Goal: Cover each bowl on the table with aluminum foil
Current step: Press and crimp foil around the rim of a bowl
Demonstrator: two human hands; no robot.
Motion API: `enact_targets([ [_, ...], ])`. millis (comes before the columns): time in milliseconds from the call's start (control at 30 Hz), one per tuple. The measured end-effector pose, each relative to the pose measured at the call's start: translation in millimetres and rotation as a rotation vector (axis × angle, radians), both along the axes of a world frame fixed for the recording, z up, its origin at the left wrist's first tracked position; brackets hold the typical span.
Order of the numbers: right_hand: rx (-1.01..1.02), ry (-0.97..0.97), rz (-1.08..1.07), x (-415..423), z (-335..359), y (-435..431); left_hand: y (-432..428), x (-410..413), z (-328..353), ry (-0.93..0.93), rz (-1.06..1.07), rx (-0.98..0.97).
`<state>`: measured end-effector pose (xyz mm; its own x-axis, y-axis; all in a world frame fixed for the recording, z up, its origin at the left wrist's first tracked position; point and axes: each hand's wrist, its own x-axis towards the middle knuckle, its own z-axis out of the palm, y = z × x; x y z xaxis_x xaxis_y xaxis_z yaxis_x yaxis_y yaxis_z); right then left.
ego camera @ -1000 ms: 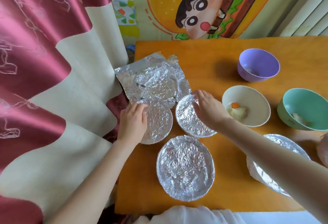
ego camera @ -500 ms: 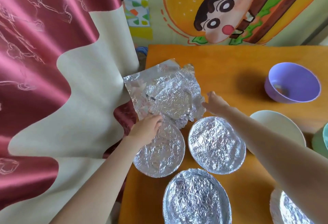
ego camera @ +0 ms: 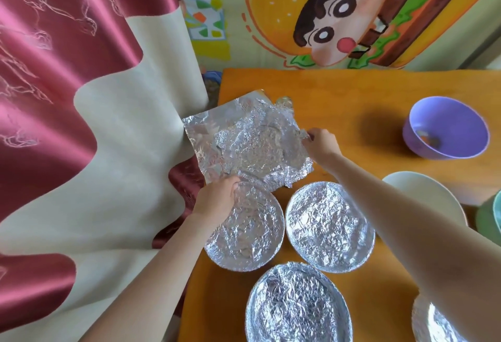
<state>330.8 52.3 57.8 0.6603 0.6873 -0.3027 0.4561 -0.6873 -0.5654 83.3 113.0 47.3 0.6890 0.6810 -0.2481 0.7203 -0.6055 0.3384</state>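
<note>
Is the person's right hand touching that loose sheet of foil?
Touching. The head view shows the right hand pinching the right edge of the loose foil sheet.

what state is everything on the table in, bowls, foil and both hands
foil sheet, crumpled, loose on the table, held at two edges
left hand, grips the sheet's near edge
right hand, pinches the sheet's right edge
left foil-covered bowl, covered
middle foil-covered bowl, covered
near foil-covered bowl, covered
right foil-covered bowl, covered, mostly hidden
purple bowl, uncovered
white bowl, uncovered, partly hidden
green bowl, uncovered, mostly out of frame
</note>
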Motion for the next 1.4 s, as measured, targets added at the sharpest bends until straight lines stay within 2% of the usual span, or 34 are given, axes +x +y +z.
enact_targets([
  [167,0.234,-0.027,0.025,-19.2,47.5,9.0,-6.1,7.5,8.0,-0.048,0.062,-0.011],
  [367,0.540,0.012,-0.006,-44.1,107.8,-4.1,-31.5,33.6,58.4,-0.428,0.126,0.067],
  [467,0.622,0.077,-0.034,-55.7,124.6,-20.7,-47.6,46.8,79.3,-0.529,0.178,0.077],
  [600,0.683,0.147,-0.002,-67.1,140.8,-53.7,-70.0,51.2,92.6,-0.750,0.227,0.256],
  [733,0.725,0.181,0.018,-54.3,143.1,-93.1,-90.7,45.9,102.0,-0.762,0.205,0.250],
  [800,0.695,0.145,-0.015,-39.2,133.9,-114.5,-99.9,42.3,103.9,-0.765,0.193,0.277],
  [867,0.582,0.034,-0.063,-20.4,113.1,-138.4,-110.6,39.7,104.1,-0.749,0.173,0.327],
  [967,0.248,-0.130,-0.054,7.5,67.9,-174.8,-124.0,38.7,101.7,-0.712,0.129,0.386],
  [1067,-0.085,-0.109,0.047,21.2,25.8,-214.2,-142.2,40.6,98.6,-0.674,0.092,0.396],
  [1133,-0.226,-0.116,0.122,20.1,8.0,-234.2,-154.1,42.6,95.1,-0.648,0.036,0.406],
  [1267,-0.176,-0.123,0.161,8.4,-0.4,-252.1,-178.3,45.5,89.4,-0.586,-0.025,0.404],
  [1400,-0.257,-0.254,0.291,0.6,1.2,-255.2,-192.3,45.7,86.7,-0.563,-0.033,0.407],
])
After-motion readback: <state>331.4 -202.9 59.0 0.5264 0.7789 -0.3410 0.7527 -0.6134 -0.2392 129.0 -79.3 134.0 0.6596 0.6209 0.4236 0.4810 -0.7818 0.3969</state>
